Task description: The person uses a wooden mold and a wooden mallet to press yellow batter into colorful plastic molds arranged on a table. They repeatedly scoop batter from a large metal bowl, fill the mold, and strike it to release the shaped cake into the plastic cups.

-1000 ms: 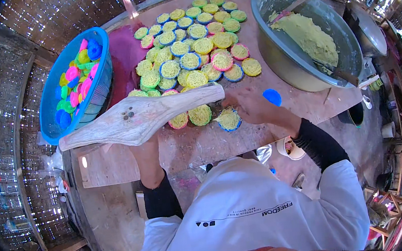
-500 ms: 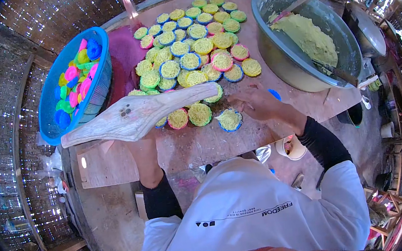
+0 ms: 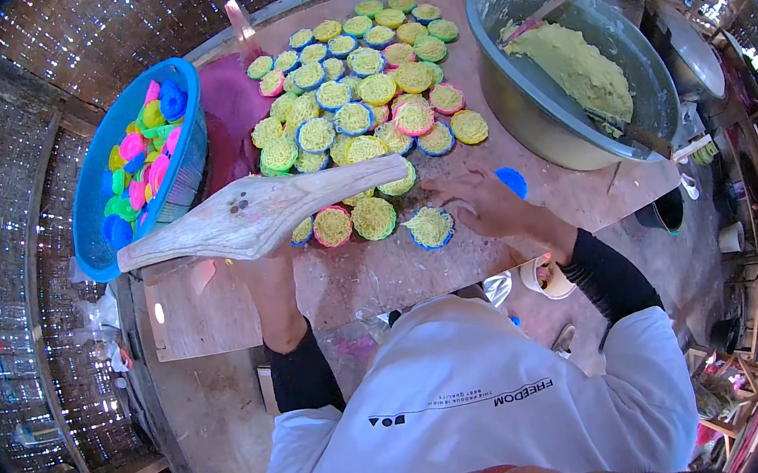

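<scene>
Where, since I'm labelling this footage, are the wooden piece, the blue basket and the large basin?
Wooden piece (image 3: 255, 219): head view, on its broad middle.
Blue basket (image 3: 186, 165): head view, on its outer right wall.
Large basin (image 3: 531, 130): head view, on its outer left wall.

Your left forearm (image 3: 304, 376) runs nearly straight forward across the near edge of the table (image 3: 357, 290), its wrist in line, and your left hand (image 3: 264, 273) is raised toward the near-left corner (most of its fingers are out of sight). Your right arm (image 3: 613, 280) bends at the elbow and slants in over that edge; your right hand (image 3: 492, 207) points leftward, back up, fingers loosely spread.
</scene>
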Demonstrator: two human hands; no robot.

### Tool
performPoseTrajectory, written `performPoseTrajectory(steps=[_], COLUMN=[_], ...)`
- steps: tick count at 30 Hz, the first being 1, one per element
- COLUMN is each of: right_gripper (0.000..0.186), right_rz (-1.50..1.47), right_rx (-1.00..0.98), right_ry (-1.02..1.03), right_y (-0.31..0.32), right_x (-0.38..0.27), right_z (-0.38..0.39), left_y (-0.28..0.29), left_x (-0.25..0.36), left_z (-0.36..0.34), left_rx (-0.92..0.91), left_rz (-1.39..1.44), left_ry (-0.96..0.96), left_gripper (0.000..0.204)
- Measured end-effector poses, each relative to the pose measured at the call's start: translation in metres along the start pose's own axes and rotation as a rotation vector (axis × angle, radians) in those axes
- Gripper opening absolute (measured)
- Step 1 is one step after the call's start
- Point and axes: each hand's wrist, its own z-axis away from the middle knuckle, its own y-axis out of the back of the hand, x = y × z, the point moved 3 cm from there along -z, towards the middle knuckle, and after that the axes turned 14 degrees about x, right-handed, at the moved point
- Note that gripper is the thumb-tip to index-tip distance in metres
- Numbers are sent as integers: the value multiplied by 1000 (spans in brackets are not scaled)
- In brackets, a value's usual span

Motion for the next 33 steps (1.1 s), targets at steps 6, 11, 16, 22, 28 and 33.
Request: performPoseTrajectory(steps=[6,11,16,22,28,33], right_gripper=[59,60,58,60,52,48], right_rz=[52,7,-49,-37,-320,-197], right_rx=[-131,-106,29,-18,-39,39], right_ry=[-72,-97,-96,-133,-305,-194], right_y=[4,6,4,4,7,8], right_x=[7,9,-1,-3,-7,-12], right_z=[4,12,16,19,15,11], left_y=[-1,1,1,-2,1,2], left_x=[-1,-7,-8,-7,-9,-8], left_z=[-3,-5,-5,-5,-6,-5], left_rx=[-3,-4,-10,-8,2,27], left_rz=[16,9,-11,30,-18,72], left_ry=[16,1,28,46,-31,48], left_gripper=[38,35,34,34,32,30])
